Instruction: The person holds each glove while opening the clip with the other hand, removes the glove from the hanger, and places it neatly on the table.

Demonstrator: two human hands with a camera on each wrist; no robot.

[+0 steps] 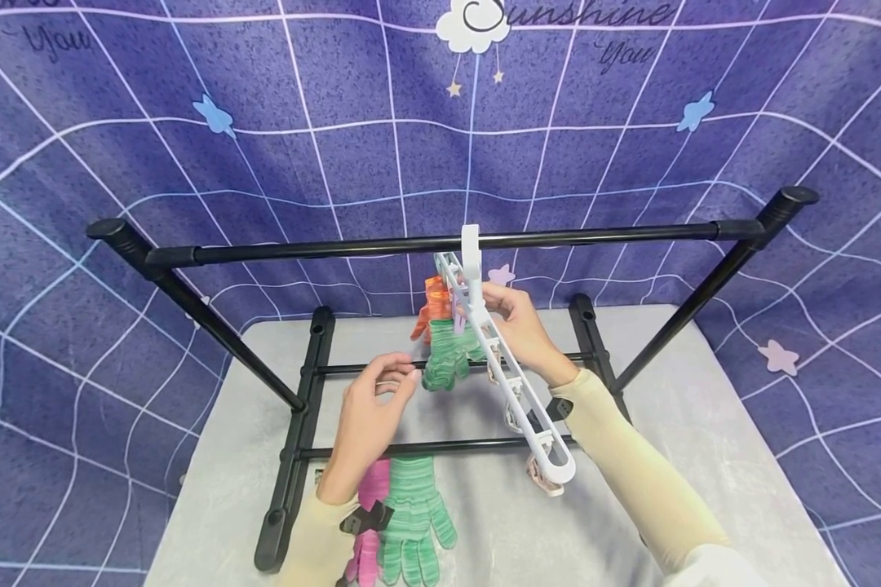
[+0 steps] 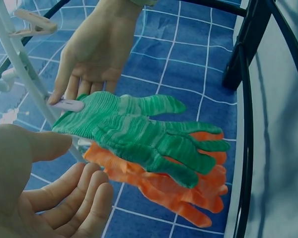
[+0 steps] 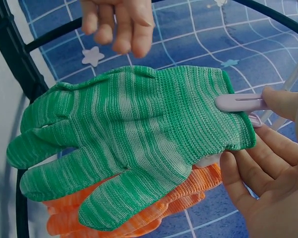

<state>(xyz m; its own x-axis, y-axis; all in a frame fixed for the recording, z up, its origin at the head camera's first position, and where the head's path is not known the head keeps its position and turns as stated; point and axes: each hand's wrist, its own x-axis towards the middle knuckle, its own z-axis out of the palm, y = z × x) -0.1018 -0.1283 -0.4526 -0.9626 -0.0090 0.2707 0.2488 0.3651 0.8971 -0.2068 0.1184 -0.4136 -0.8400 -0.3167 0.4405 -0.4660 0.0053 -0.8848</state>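
Seemingly clipping green-and-white striped knit glove [image 3: 131,124] by cuff toward far end of elongated white plastic hanger [image 1: 477,312]. Pinching lilac plastic clip [image 3: 241,102] with right hand [image 1: 517,328]; holding nothing in loosely curled left hand [image 1: 370,412]. Next: probably check clip's bite, then release.

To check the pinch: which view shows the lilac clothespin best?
The right wrist view: the lilac clothespin shows large on the hanging green glove, its end held by the right hand. The left wrist view shows it smaller; the head view, just a small lilac strip.
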